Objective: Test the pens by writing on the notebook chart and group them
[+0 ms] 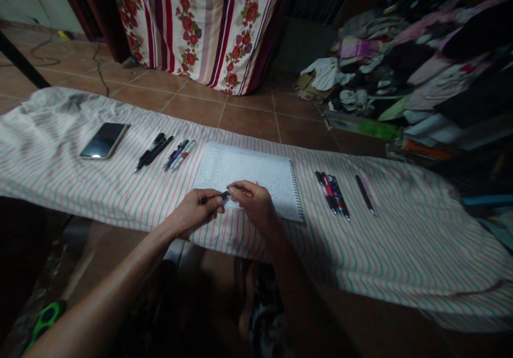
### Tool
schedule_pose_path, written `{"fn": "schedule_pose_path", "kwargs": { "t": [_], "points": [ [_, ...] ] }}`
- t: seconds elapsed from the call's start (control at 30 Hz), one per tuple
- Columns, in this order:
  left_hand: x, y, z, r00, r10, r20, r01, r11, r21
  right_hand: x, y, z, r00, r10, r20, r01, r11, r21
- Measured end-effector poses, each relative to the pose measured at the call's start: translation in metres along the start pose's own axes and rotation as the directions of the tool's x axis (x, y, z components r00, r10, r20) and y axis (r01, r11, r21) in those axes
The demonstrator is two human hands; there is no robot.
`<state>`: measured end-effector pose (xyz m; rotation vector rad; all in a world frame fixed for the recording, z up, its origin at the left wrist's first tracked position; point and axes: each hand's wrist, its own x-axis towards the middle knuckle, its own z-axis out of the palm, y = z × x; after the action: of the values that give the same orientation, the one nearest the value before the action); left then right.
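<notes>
Over the lower edge of a spiral notebook [256, 168], my two hands meet at a short black pen piece [225, 194]. The fingertips of my left hand [200, 205] pinch its left end. My right hand [252, 197] closes its thumb and fingers around the other end, so most of the piece is hidden. The notebook lies open flat, its wire binding on the right, with faint marks on the page that I cannot read.
Left of the notebook lie several coloured pens [179, 155], black pens [154, 152] and a phone [104, 140]. To the right are several more pens [332, 195] and a pair [365, 195]. A striped cloth [401, 251] covers the surface. Beyond are a floral curtain [192, 21] and piled clothes [433, 75].
</notes>
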<state>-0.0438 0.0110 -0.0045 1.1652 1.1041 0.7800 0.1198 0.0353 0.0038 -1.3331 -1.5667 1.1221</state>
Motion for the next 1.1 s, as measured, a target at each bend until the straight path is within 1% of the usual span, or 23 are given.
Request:
{"fn": "schedule_pose_path", "kwargs": {
  "t": [0.13,0.3,0.53,0.63,0.8,0.9,1.1],
  "points": [
    [-0.0014,0.0025,-0.0016,1.000,-0.005,-0.005,0.005,0.998,0.057,0.0002,0.0008,0.0002,1.000,-0.004,-0.012,0.004,1.000,-0.020],
    [-0.0017,0.0027,-0.0039,1.000,-0.016,-0.004,0.016,0.997,0.077,0.0016,0.0021,0.0003,1.000,0.018,-0.003,-0.019,1.000,-0.025],
    [-0.0037,0.0027,-0.0061,1.000,-0.016,0.014,0.015,0.994,0.105,0.0011,0.0028,0.0030,1.000,0.010,-0.013,-0.010,1.000,-0.023],
    [-0.0036,0.0036,-0.0065,1.000,-0.009,0.014,0.007,0.994,0.110,0.0010,0.0024,0.0029,1.000,0.018,-0.008,-0.018,1.000,-0.017],
    [-0.0050,0.0071,-0.0061,0.999,-0.042,0.017,0.040,0.993,0.111,0.0020,0.0041,0.0020,0.999,0.014,-0.029,-0.015,1.000,-0.013],
    [-0.0063,0.0078,-0.0064,0.999,-0.040,0.025,0.037,0.994,0.105,0.0032,0.0054,0.0015,0.999,0.031,-0.027,-0.031,1.000,-0.005],
    [-0.0063,0.0048,-0.0087,0.999,-0.033,0.027,0.030,0.994,0.104,0.0042,0.0050,0.0012,0.998,0.061,-0.033,-0.059,0.997,0.058]
  ]
}}
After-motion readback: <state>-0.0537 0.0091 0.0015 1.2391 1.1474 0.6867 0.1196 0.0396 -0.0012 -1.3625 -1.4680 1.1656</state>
